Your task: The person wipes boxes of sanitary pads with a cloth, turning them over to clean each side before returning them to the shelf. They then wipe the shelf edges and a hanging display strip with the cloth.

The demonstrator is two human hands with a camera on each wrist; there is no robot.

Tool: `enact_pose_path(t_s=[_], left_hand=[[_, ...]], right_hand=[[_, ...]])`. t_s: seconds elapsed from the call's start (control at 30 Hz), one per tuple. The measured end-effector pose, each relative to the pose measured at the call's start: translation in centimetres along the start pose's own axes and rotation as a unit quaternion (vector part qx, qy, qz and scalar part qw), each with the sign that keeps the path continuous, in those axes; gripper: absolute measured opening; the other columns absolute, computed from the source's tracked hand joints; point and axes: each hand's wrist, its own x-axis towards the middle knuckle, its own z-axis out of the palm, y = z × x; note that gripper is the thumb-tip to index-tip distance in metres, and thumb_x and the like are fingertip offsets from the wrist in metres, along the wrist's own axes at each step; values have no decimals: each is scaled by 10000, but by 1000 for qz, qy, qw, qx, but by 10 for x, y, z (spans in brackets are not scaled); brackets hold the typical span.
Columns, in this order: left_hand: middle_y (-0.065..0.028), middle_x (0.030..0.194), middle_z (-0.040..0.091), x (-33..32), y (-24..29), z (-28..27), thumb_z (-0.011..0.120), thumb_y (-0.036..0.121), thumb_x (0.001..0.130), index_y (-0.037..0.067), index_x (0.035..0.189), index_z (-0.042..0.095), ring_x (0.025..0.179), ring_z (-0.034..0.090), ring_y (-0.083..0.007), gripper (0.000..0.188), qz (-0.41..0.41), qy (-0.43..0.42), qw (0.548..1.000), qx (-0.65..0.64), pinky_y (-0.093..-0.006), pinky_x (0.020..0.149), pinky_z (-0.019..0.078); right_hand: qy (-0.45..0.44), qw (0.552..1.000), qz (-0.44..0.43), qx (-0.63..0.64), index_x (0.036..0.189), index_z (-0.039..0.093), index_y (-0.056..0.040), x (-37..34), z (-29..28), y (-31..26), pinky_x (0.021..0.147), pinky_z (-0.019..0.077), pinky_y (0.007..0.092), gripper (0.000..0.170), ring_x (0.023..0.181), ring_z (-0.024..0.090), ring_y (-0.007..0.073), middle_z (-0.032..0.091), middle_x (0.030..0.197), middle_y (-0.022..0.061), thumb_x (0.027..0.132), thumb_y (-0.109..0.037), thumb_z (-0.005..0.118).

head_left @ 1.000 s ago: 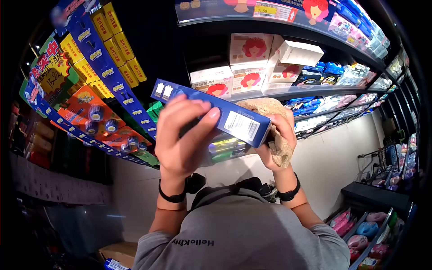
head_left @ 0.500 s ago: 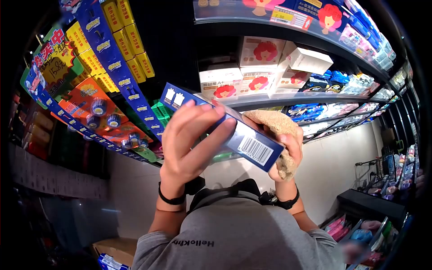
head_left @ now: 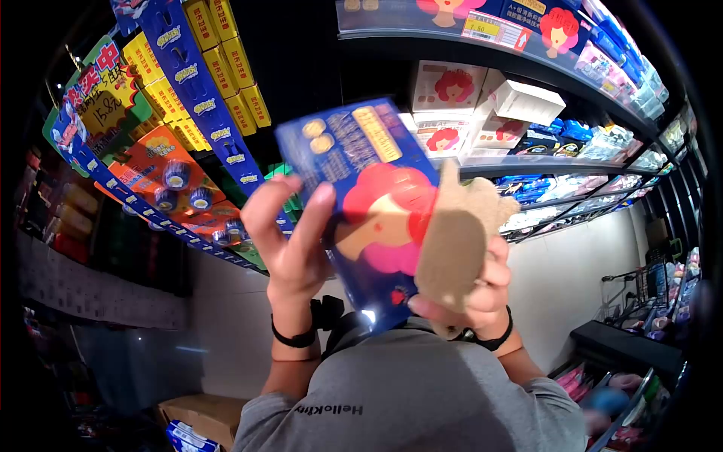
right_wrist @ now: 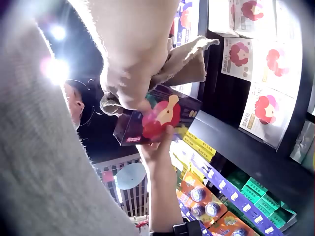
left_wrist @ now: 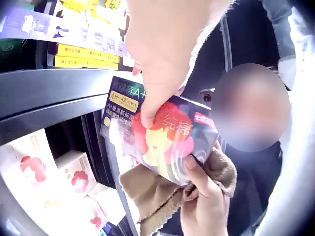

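A dark blue box of sanitary pads (head_left: 361,226), with a pink-haired figure printed on it, is held tilted in front of the grey shirt. My left hand (head_left: 290,241) pinches its left edge. In the left wrist view, one finger of that hand lies on the printed face. My right hand (head_left: 482,294) grips the opposite edge and also a tan cloth (head_left: 452,256). The right thumb presses the printed face of the box in the left wrist view. The cloth bunches around the right fingers and covers part of that edge.
White boxes (head_left: 452,90) with the same figure stand on a dark shelf ahead. Yellow boxes (head_left: 226,68) and orange packs (head_left: 169,177) fill a display at left. A cardboard carton (head_left: 203,418) sits on the floor, and a cart (head_left: 640,294) stands at right.
The box has turned from its narrow barcode side to its broad printed face. The left fingers have shifted to the left edge, and the cloth now lies over the right edge.
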Motion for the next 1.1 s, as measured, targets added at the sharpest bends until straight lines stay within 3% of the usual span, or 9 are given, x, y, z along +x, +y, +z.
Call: enact_pose_path(t_s=[0.23, 0.43, 0.63, 0.7, 0.77, 0.93, 1.03, 1.07, 1.1], left_hand=[[-87, 948, 631, 10, -8, -1, 618, 122, 670, 47, 890, 602, 937, 583, -281, 233, -1, -92, 996, -1, -474, 900, 379], [-64, 824, 622, 5, 0, -4, 625, 76, 614, 43, 832, 574, 757, 598, -248, 226, -27, -197, 976, -92, -418, 802, 452], [-65, 811, 615, 39, 16, 2, 616, 330, 701, 43, 902, 604, 737, 585, -217, 351, 124, -220, 957, -142, -369, 731, 484], [-103, 959, 596, 60, 25, 8, 653, 249, 658, 35, 936, 601, 849, 584, -250, 355, 107, -299, 932, -176, -374, 761, 479], [-111, 977, 582, 68, 36, 16, 674, 126, 610, 21, 962, 590, 872, 586, -275, 377, -11, -361, 888, -284, -364, 747, 490], [-137, 873, 615, 90, 61, 42, 625, -16, 549, -9, 773, 580, 822, 617, -295, 229, 123, -245, 936, -221, -334, 678, 518], [-109, 899, 611, 100, 77, 60, 681, 52, 618, 83, 823, 610, 826, 616, -291, 220, 173, -163, 956, -174, -341, 674, 529], [-77, 966, 605, 108, 78, 67, 704, 93, 627, 158, 914, 647, 883, 598, -242, 299, 222, -137, 953, -153, -265, 591, 527], [-77, 966, 605, 117, 82, 74, 704, 93, 627, 158, 914, 647, 883, 598, -242, 299, 225, -134, 953, -154, -265, 591, 527]], right_hand=[[36, 999, -15, 29, 941, 637, -200, -14, 5, 15, 839, 385, 374, 399, 872, 491, 175, 473, 950, -20, 555, -195, 738], [-15, 981, 186, 59, 965, 621, -69, -3, -18, 34, 752, 427, 347, 415, 866, 522, 277, 558, 998, 124, 590, -235, 682], [3, 986, 160, 57, 871, 622, -65, -20, -57, 60, 685, 429, 337, 413, 780, 531, 261, 572, 889, 102, 696, -438, 619], [100, 963, 248, -38, 798, 551, -112, -20, -70, 54, 715, 431, 335, 170, 797, 538, 239, 569, 860, 81, 717, -217, 657], [191, 947, 249, -69, 823, 499, -122, -13, -81, 57, 720, 428, 337, 209, 792, 536, 234, 558, 855, 83, 696, -112, 665], [148, 949, 210, -184, 1029, 500, -74, -27, -108, 90, 808, 422, 369, 340, 909, 531, 295, 549, 1003, 160, 720, -97, 641], [203, 941, 247, -114, 1082, 462, 38, -34, -135, 112, 848, 409, 364, 573, 951, 512, 259, 516, 1045, 147, 839, -480, 491], [325, 861, 391, -15, 1126, 437, 57, -32, -134, 107, 848, 407, 328, 789, 938, 511, 203, 501, 1039, 120, 787, -654, 393], [357, 831, 413, 103, 1237, 343, 30, -23, -144, 109, 837, 409, 294, 916, 915, 516, 171, 505, 1006, 94, 701, -700, 483]])
